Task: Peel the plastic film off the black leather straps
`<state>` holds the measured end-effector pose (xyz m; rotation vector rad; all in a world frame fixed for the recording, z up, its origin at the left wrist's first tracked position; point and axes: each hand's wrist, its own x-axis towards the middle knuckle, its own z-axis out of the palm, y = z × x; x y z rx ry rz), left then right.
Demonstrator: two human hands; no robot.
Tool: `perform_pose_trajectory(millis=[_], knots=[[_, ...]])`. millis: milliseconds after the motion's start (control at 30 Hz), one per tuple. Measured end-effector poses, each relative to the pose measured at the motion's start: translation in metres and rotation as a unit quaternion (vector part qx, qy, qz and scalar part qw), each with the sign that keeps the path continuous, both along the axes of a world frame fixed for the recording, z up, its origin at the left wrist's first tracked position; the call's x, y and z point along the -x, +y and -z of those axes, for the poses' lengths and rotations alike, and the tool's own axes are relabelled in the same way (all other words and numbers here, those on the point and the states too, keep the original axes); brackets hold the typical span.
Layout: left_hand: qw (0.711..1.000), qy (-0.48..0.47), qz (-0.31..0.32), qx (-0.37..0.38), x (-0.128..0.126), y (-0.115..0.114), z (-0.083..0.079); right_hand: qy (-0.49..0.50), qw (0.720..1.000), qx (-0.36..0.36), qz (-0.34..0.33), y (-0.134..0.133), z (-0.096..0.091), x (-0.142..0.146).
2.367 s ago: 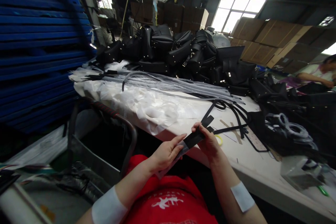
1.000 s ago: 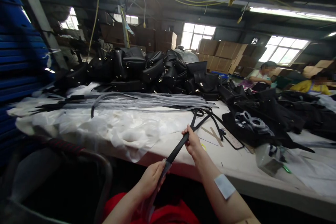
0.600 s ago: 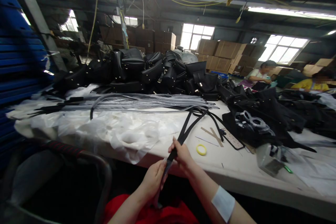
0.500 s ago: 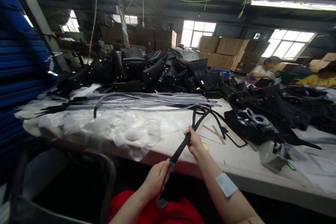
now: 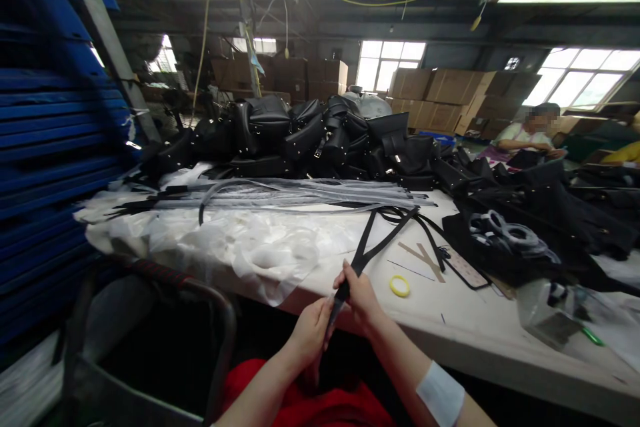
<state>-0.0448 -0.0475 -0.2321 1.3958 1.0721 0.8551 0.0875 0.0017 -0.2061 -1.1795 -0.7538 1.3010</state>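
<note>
A black strap (image 5: pixel 363 246) runs from the table down to both my hands, its two lengths coming together at my fingers. My right hand (image 5: pixel 357 290) is closed round it over the table's front edge. Just below, my left hand (image 5: pixel 314 331) pinches the strap's lower part, where a greyish covering shows. The hands are almost touching. Beyond them lies a bundle of straps in clear plastic wrap (image 5: pixel 300 193). A yellow ring (image 5: pixel 399 285) lies on the table right of my right hand.
Black bags (image 5: pixel 320 130) are heaped along the back of the table (image 5: pixel 425 310). Crumpled white plastic (image 5: pixel 260 247) covers the left front. A phone (image 5: pixel 467 268) and a clear box (image 5: pixel 543 313) lie to the right. A chair (image 5: pixel 225 320) stands at left; a person (image 5: pixel 525 137) sits at far right.
My right hand has slid down the strap toward my left hand, closing the gap between them. The yellow ring is now uncovered. The view has turned slightly left.
</note>
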Motion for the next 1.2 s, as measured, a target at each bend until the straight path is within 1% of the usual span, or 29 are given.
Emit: perform_pose_trajectory(millis=[100,167,200,267,367,433,500,533,567,600,667,733,767,833,933,1000,1067,1100,1133,1200], knots=[[1.000,0.012,0.023,0.015,0.007,-0.006,0.005,0.001,0.997,-0.003,0.080,0.024,-0.017,-0.038],[0.999,0.012,0.030,0.026,0.009,-0.010,0.005,-0.008,0.995,-0.012,0.103,0.036,-0.022,-0.055],[0.999,0.009,0.032,0.029,0.008,-0.011,0.005,-0.017,0.994,-0.015,0.105,0.037,-0.022,-0.057],[0.999,0.002,0.027,0.026,0.003,-0.010,0.001,-0.038,0.995,-0.022,0.092,0.031,-0.016,-0.046],[1.000,-0.008,0.009,0.010,-0.004,-0.006,-0.003,-0.067,0.996,-0.025,0.051,0.005,0.002,-0.007],[1.000,-0.012,-0.012,0.003,-0.005,-0.004,-0.003,-0.064,0.998,-0.015,0.004,-0.010,0.011,0.014],[1.000,-0.012,-0.019,0.002,-0.002,-0.005,-0.001,-0.036,0.999,0.002,-0.020,-0.012,0.011,0.017],[1.000,-0.008,-0.016,0.005,0.001,-0.006,0.001,-0.016,1.000,0.008,-0.012,-0.007,0.008,0.010],[1.000,-0.004,-0.008,0.011,0.005,-0.009,0.004,0.002,1.000,0.011,0.011,0.001,0.003,0.000],[1.000,0.000,0.000,0.021,0.008,-0.011,0.006,0.016,0.999,0.010,0.045,0.011,-0.002,-0.013],[0.999,0.002,0.012,0.044,0.013,-0.017,0.009,0.025,0.996,0.003,0.089,0.034,-0.013,-0.041],[0.998,-0.004,0.016,0.058,0.016,-0.020,0.010,0.019,0.994,-0.006,0.104,0.050,-0.021,-0.059],[0.998,-0.009,0.015,0.059,0.016,-0.020,0.009,0.013,0.994,-0.011,0.104,0.053,-0.023,-0.062],[0.999,-0.016,0.008,0.048,0.013,-0.016,0.006,-0.002,0.995,-0.022,0.096,0.051,-0.023,-0.055],[1.000,-0.021,-0.008,0.017,0.007,-0.004,-0.004,-0.031,0.996,-0.048,0.074,0.030,-0.014,-0.021],[1.000,-0.023,-0.019,0.000,0.003,0.003,-0.012,-0.054,0.995,-0.072,0.040,0.011,-0.007,0.004],[0.999,-0.027,-0.028,-0.015,0.002,0.006,-0.016,-0.051,0.995,-0.079,-0.010,-0.002,-0.003,0.020],[0.999,-0.026,-0.029,-0.022,0.003,0.005,-0.016,-0.043,0.996,-0.073,-0.028,-0.004,-0.004,0.022],[0.999,-0.022,-0.028,-0.026,0.003,0.003,-0.015,-0.030,0.997,-0.063,-0.027,-0.003,-0.007,0.020],[1.000,-0.007,-0.020,-0.021,0.005,-0.003,-0.008,-0.013,0.998,-0.052,0.020,0.008,-0.018,0.005]])
